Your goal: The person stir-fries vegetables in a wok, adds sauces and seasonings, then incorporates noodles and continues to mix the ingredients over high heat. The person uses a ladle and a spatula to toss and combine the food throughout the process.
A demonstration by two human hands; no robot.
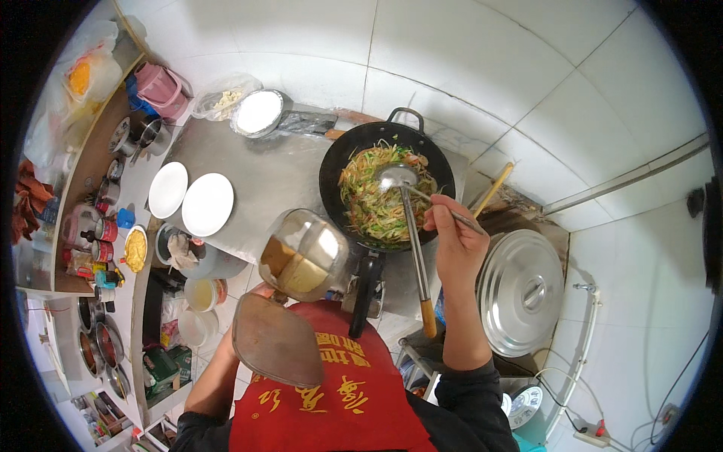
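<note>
A black wok [329,186] holds cooked noodle-like strands with shredded vegetables [384,209]. A metal ladle [411,243] with a wooden handle end rests its bowl on this food. My right hand [460,240] is closed around a slim metal utensil [466,220], whose tip reaches the ladle's neck. Beside the wok's near left rim, a shiny metal vessel [305,254] is held up. My left hand [263,290] is at its near side, mostly hidden behind a flat brownish-grey piece [277,339]; whether that piece joins the vessel cannot be told.
Two white plates [208,204] and a film-covered white dish [258,113] stand on the metal counter [265,169]. A cleaver [308,122] lies behind. Right of my arm leans a large metal lid [522,294]. Shelves with jars and pots [106,350] line the left.
</note>
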